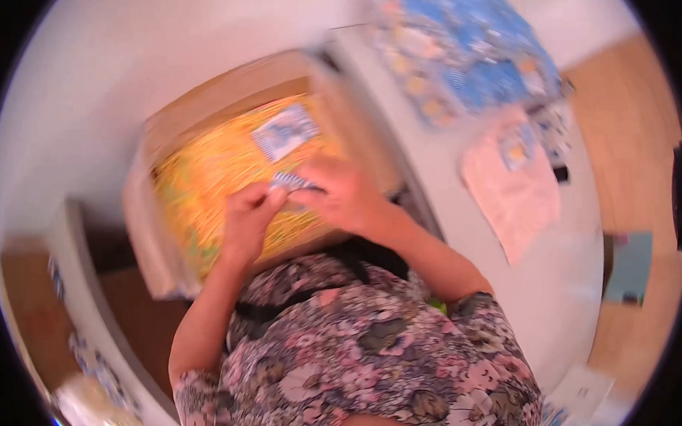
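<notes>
Over an open cardboard box, my left hand and my right hand meet with their fingertips pinched together. Between them is a small blue-and-white striped packet, partly covered by the fingers. Beneath it the box holds a thick layer of thin yellow strands or sticks with some green and orange ones, too blurred to name. A flat packet with a striped border and a blue picture lies on top of them, just beyond my hands.
To the right runs a pale table. On it are a large clear bag of blue printed packets and a pinkish cloth or bag. A grey-blue panel shows past the table's right edge. Another pale ledge stands at the left.
</notes>
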`<state>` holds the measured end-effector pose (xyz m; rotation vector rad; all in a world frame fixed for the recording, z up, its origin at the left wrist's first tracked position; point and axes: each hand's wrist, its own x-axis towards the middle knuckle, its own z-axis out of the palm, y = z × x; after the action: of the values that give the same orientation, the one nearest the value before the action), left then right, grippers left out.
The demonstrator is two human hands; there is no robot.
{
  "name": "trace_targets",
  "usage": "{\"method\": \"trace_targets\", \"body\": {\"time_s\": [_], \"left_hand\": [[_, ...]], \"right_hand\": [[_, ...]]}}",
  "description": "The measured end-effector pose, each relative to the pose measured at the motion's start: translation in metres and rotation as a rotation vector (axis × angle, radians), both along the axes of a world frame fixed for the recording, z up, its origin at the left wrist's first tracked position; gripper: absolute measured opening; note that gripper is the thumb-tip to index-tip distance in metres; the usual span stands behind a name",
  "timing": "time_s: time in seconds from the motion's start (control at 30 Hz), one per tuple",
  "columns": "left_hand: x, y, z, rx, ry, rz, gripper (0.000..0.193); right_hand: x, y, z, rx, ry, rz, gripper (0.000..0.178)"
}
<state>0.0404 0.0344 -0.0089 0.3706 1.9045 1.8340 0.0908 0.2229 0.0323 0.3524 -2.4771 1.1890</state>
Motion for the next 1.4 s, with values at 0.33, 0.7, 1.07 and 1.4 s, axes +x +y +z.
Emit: {"method": "trace_targets", "body": {"time_s": [0.33, 0.7, 1.07, 1.4], "left_hand": [[-0.043, 0.024, -0.004, -0.254, 0.694, -0.140, 0.012], [-0.110, 0.073, -0.034, -1.044, 0.903, 0.094, 0.047], [-0.133, 0.055, -0.052, -0.601, 0.719, 0.226, 0.025], [-0.132, 0.038, -0.028, -0.542, 0.613, 0.063, 0.013]], "right_hand": [[0.134, 0.299, 0.019, -0.243, -0.007, -0.825, 0.031], [0.141, 0.356, -0.021, 0.884, 0.058, -1.018, 0.043], [0.100, 0.218, 0.025, 0.744, 0.369, -0.801, 0.028], [-0.042, 0.051, -0.013, 0.267, 0.247, -0.180, 0.019]]}}
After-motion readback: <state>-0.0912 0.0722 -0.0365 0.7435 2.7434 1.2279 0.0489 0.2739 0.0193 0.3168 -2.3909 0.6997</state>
